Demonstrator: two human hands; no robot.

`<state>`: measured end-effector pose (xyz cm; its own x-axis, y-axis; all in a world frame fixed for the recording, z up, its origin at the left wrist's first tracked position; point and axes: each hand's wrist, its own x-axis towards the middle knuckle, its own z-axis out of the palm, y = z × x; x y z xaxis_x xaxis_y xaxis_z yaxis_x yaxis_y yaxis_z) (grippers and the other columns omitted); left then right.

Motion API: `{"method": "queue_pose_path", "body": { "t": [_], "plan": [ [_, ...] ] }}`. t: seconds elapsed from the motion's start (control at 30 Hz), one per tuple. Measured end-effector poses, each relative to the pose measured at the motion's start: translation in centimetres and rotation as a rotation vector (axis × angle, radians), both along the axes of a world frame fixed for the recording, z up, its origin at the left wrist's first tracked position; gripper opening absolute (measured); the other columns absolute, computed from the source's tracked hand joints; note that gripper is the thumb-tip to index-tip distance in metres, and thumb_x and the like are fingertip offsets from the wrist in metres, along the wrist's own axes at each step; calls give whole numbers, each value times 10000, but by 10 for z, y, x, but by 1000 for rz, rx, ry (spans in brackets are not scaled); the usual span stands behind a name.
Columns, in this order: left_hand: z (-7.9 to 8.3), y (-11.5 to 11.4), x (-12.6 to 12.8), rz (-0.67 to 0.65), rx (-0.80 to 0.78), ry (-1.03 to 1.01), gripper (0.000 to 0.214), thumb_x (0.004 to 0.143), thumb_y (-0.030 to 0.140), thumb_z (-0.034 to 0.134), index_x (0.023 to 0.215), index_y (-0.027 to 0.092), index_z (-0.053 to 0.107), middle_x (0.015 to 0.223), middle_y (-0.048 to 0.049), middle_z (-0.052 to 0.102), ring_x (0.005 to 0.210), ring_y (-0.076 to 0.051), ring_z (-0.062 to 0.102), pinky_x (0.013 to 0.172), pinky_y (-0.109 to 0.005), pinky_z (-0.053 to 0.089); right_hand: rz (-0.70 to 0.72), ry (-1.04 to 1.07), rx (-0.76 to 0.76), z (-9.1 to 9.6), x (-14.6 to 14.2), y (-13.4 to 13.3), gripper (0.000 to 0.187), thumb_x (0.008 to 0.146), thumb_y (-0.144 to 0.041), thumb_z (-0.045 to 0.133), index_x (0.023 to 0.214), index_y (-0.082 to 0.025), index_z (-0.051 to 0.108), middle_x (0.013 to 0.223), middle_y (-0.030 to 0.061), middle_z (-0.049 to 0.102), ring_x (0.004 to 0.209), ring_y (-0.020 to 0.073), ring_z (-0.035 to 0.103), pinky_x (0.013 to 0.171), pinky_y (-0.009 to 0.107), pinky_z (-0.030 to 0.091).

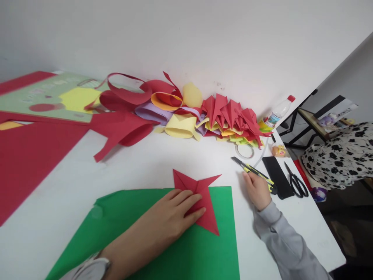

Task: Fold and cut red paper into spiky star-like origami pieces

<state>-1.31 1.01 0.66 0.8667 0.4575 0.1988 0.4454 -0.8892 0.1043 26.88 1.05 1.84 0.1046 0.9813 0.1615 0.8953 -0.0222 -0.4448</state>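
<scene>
My left hand point(171, 216) lies flat with fingers stretched out on a folded red paper star point(208, 194). It presses the star onto a green sheet of paper point(218, 249), and part of the star is hidden under the fingers. To the right, my right hand point(258, 190) rests on the white table with its fingers curled in. Just beyond its knuckles lies a yellow and black utility knife point(250, 168), blade pointing away to the left. Whether anything is inside the curled fingers cannot be seen.
Black scissors point(297, 184), a black flat strip point(278, 177), a tape roll point(244, 151), a wrapped snack point(279, 150) and a bottle point(276, 112) stand or lie at right. Folded red paper pieces point(230, 112) line the wall. Red sheets point(37, 155) cover the left. A person's patterned clothing point(340, 155) shows at right.
</scene>
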Motion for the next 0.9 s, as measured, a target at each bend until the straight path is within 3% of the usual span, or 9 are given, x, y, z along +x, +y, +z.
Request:
{"method": "queue_pose_path", "body": {
  "t": [0.07, 0.13, 0.2, 0.27, 0.37, 0.5, 0.67, 0.9],
  "plan": [
    [1, -1, 0, 3, 3, -1, 318, 892, 271, 609, 1208, 304, 630, 1230, -75, 652, 1105, -254, 566, 919, -398, 421, -68, -17, 51, -3, 5, 8, 298, 922, -399, 428, 897, -158, 602, 587, 4, 556, 548, 169, 516, 532, 259, 339],
    [1, -3, 1, 8, 29, -15, 320, 877, 262, 633, 1194, 310, 639, 1228, -81, 656, 1105, -264, 571, 910, -408, 434, -99, -26, 105, -2, -1, 4, 327, 894, -398, 488, 1065, -134, 579, 660, 10, 594, 573, 172, 538, 556, 260, 357],
    [2, -4, 2, 25, 50, -28, 282, 882, 238, 627, 1156, 294, 659, 1201, -79, 669, 1080, -264, 582, 889, -408, 453, 2, 25, 73, 1, -16, -8, 272, 904, -398, 496, 908, -154, 617, 609, -2, 575, 552, 159, 538, 570, 258, 372],
    [2, -5, 3, 37, 52, -47, 243, 892, 207, 609, 1117, 268, 674, 1165, -68, 682, 1052, -251, 589, 884, -398, 463, 171, 85, -56, 5, -32, -23, 262, 910, -342, 502, 741, -184, 624, 628, 6, 603, 561, 147, 542, 560, 245, 376],
    [3, -5, 4, 47, 64, -101, 194, 903, 186, 588, 1064, 228, 689, 1139, -59, 693, 1035, -237, 588, 901, -388, 462, 273, 121, -198, 9, -49, -40, 135, 861, -230, 573, 762, -199, 660, 672, -2, 646, 588, 144, 567, 563, 236, 389],
    [1, -6, 3, 50, 86, -112, 176, 901, 184, 597, 1047, 209, 692, 1137, -60, 698, 1031, -235, 587, 905, -383, 466, 204, 104, -261, 9, -62, -49, 63, 839, -254, 636, 837, -205, 676, 642, -13, 647, 564, 150, 579, 550, 245, 389],
    [-3, -8, 4, 56, 93, -118, 219, 868, 158, 635, 1079, 186, 685, 1160, -71, 698, 1033, -247, 591, 899, -390, 481, 86, -42, -187, 2, -76, -51, 222, 722, -396, 771, 746, -213, 649, 571, -24, 602, 523, 168, 567, 521, 268, 341],
    [-11, -5, 2, 60, 97, -98, 338, 854, 39, 532, 1142, 153, 668, 1233, -100, 679, 1111, -254, 604, 967, -410, 485, 73, -21, -183, 0, -84, -50, 205, 722, -307, 761, 648, -225, 588, 555, -41, 599, 509, 151, 555, 502, 260, 310]
  ]
}}
